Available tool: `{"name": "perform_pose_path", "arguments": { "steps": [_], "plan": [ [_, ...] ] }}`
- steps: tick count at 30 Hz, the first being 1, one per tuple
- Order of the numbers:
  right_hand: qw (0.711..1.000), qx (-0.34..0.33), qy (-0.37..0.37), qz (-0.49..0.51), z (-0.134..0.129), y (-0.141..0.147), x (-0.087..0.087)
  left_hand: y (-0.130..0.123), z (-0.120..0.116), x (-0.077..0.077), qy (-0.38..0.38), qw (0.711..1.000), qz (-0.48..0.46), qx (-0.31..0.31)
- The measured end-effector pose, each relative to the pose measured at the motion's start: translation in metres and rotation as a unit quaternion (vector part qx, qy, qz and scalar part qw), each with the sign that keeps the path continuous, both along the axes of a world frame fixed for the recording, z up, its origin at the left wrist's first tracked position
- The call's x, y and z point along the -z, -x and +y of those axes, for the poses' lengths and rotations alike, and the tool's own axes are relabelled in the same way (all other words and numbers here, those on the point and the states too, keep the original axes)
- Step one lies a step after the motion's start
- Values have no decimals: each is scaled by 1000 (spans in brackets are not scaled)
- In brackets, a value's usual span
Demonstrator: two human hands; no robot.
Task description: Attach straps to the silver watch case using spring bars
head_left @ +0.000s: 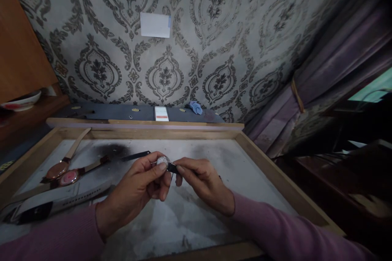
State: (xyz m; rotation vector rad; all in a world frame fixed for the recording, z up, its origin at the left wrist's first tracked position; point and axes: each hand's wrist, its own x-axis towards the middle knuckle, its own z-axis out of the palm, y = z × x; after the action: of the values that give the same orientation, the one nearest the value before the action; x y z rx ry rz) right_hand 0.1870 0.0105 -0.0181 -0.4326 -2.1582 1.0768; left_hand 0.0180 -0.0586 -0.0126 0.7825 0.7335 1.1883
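A wristwatch (162,160) with a pale round dial is held up between my two hands, above the middle of a shallow wooden tray (260,163). My left hand (134,183) is closed on its case, thumb against the dial's edge. With thumb and fingers, my right hand (205,179) pinches the black strap (173,168) beside the case. Behind my left fingers a dark strap-like piece (136,155) reaches out to the left; whether it joins the watch I cannot tell. Fingers hide part of the case and strap.
Inside the tray at left lie a rose-gold watch (57,169), a pink-dial watch (69,178) and a wristwatch with a light strap (70,195). Past its back edge are a small box (161,113) and a crumpled blue cloth (196,107). A purple curtain (306,77) hangs right.
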Motion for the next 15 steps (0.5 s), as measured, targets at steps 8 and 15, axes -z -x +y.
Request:
{"name": "perform_pose_path", "arguments": {
  "steps": [8,15],
  "plan": [
    [999,18,-42,-3,0,-1,3,0,1,3,-27,999,39,-4],
    [996,41,-69,-45,-2,-3,4,2,5,6,-58,995,87,6]
  ]
}}
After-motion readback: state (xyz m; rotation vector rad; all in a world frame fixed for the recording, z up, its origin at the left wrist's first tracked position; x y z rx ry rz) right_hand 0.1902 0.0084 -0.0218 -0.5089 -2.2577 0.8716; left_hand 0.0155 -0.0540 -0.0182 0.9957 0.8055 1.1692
